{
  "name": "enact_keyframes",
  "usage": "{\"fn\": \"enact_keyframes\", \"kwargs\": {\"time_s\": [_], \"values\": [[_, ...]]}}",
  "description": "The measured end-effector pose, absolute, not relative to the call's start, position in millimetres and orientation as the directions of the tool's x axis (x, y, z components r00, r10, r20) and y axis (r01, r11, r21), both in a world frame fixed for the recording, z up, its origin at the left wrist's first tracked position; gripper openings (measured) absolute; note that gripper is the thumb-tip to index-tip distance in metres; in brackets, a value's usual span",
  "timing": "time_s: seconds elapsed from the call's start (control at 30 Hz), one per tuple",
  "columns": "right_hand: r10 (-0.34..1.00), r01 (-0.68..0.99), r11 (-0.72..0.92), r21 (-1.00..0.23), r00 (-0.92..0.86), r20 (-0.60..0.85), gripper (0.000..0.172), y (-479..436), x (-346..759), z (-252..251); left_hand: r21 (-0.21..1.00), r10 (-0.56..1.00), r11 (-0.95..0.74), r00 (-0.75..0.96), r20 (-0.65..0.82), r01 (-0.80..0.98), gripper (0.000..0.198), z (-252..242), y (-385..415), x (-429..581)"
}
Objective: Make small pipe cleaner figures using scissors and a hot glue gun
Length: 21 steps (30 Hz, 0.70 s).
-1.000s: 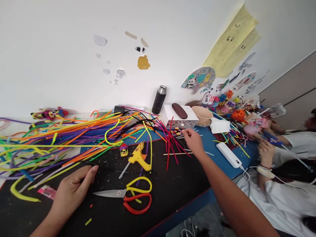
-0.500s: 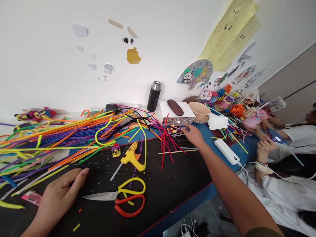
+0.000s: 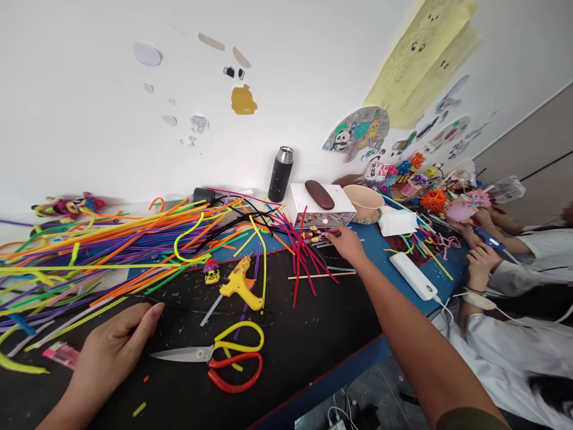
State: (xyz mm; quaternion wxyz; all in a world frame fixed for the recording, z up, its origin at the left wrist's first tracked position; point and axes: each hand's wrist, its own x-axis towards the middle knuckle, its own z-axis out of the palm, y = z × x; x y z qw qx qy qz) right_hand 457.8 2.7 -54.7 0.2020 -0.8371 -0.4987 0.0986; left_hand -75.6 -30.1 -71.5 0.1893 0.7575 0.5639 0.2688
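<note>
Figurine (image 3: 315, 233) beside right hand's fingertips (image 3: 330, 235), pinch hard to tell; left hand (image 3: 115, 341) loosely closed near scissors (image 3: 205, 354).

a smooth white wall (image 3: 111, 143) runs behind a long blue-topped table (image 3: 358, 358), partly covered by a black mat with a red edge (image 3: 308, 340). on the wall are a flat mustard-yellow cutout (image 3: 244, 101), a fan-shaped collage with a panda (image 3: 356, 132) and, higher at right, long yellow paper sheets with faintly drawn faces (image 3: 414, 57). a grey-beige panel (image 3: 544, 158) crossed by a dark seam fills the far right. below lies grey floor (image 3: 385, 385). the light is bright.
</note>
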Motion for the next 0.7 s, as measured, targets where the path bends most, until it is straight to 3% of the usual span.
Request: {"fn": "enact_keyframes", "kwargs": {"time_s": [0.27,0.43,0.6,0.7], "values": [[0.87,0.721,-0.384,-0.576,0.492,0.036,0.029,-13,448,-44,0.647,0.96,-0.276,0.232,0.156,0.71,0.044,-69,-31,-78],[0.854,0.719,-0.354,-0.598,0.509,0.105,0.029,-29,440,-21,0.643,0.963,-0.264,0.23,0.138,0.719,0.044,-63,-31,-74],[0.858,0.738,-0.308,-0.6,0.488,0.16,0.029,-43,422,9,0.64,0.958,-0.276,0.261,0.121,0.717,0.052,-59,-29,-71],[0.872,0.663,-0.24,-0.709,0.468,0.143,0.035,-48,404,24,0.682,0.964,-0.247,0.245,0.102,0.688,0.059,-47,-34,-67]]}}
